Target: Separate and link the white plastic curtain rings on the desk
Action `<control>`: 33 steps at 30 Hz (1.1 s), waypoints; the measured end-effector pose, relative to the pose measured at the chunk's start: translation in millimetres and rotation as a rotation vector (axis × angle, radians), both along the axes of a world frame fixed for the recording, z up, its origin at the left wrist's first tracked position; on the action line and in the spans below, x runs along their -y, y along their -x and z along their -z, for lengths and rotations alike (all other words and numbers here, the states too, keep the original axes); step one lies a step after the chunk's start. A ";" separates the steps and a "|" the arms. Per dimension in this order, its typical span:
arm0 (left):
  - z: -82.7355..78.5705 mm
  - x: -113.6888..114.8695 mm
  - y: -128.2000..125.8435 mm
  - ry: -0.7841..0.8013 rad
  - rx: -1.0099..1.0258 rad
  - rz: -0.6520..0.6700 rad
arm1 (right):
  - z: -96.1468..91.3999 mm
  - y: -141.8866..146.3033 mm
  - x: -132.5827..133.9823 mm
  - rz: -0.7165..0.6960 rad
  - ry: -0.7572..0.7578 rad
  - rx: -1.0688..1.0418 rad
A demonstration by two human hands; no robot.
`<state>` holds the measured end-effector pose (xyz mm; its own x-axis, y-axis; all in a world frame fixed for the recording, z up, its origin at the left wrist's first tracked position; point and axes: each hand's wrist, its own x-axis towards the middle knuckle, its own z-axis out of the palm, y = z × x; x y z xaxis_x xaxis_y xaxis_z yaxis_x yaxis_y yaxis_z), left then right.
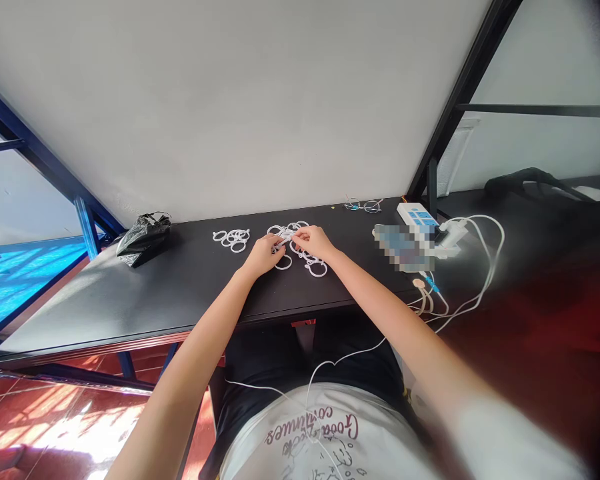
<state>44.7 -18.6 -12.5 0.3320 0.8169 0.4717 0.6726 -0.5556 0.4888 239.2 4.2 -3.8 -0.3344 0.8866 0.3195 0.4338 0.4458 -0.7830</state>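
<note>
Both my hands are at a loose pile of white rings (317,268) on the black table; they look like plastic curtain rings with small eyelets. My left hand (267,255) is closed on a white ring at the pile's left side, fingers curled over it. Facing it from the right, my right hand (313,241) pinches a white piece of the same kind between thumb and fingertips. The fingers partly hide what they hold. To the left, apart from the pile, lies a smaller group of white rings (237,239).
A crumpled black plastic bag (145,239) sits at the table's left end. Eyeglasses (363,205) lie near the wall. On the right are a power strip (417,217), a blurred-out phone (403,248) and looping white cables (495,260). A white cord crosses my lap.
</note>
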 end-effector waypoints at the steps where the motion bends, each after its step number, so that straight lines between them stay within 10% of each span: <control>1: -0.1 0.0 -0.1 -0.006 0.002 -0.001 | -0.1 0.0 0.2 0.002 0.004 0.000; 33: 2.6 -2.9 -0.1 -0.071 0.042 0.074 | 1.3 -0.3 -1.7 -0.012 -0.003 -0.007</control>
<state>44.7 -15.7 -15.0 0.3686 0.7549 0.5425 0.6080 -0.6372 0.4736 239.6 5.9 -5.1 -0.3423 0.8817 0.3248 0.4228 0.4533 -0.7847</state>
